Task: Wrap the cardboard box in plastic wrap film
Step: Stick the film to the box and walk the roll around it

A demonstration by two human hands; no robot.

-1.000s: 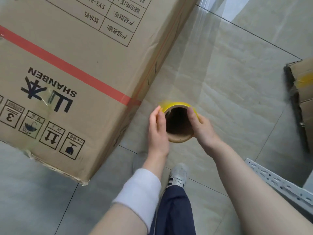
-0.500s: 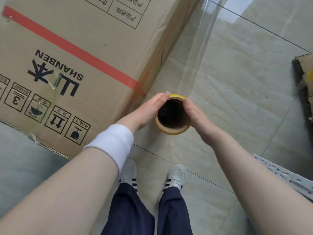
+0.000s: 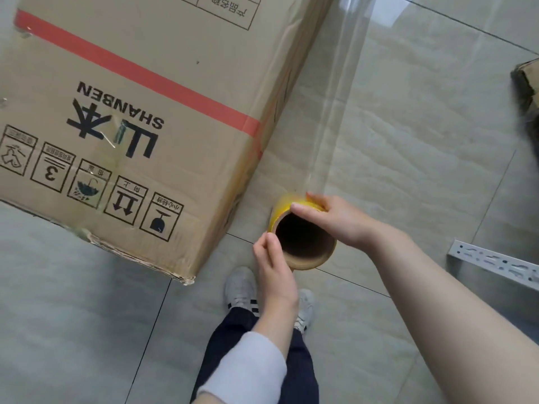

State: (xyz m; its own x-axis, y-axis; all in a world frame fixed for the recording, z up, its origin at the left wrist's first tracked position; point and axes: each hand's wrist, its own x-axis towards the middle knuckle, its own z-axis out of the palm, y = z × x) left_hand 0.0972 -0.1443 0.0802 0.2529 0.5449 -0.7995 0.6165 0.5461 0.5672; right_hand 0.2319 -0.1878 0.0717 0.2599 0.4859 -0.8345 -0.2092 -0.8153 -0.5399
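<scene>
Box (image 3: 145, 97) stands on tiled floor (image 3: 437, 185); red tape band across printed face, near corner frayed. Roll (image 3: 303, 258) held just beside box's rt. edge, hollow core open toward camera, yellow on far side. L. hand (image 3: 274, 266) pinches near-left rim; rt. hand (image 3: 335, 220) curls over far side. Clear film (image 3: 335, 97) stretches from roll up along box side. Slotted metal rail (image 3: 495, 262) at rt. Shoes (image 3: 240, 287) below roll.
</scene>
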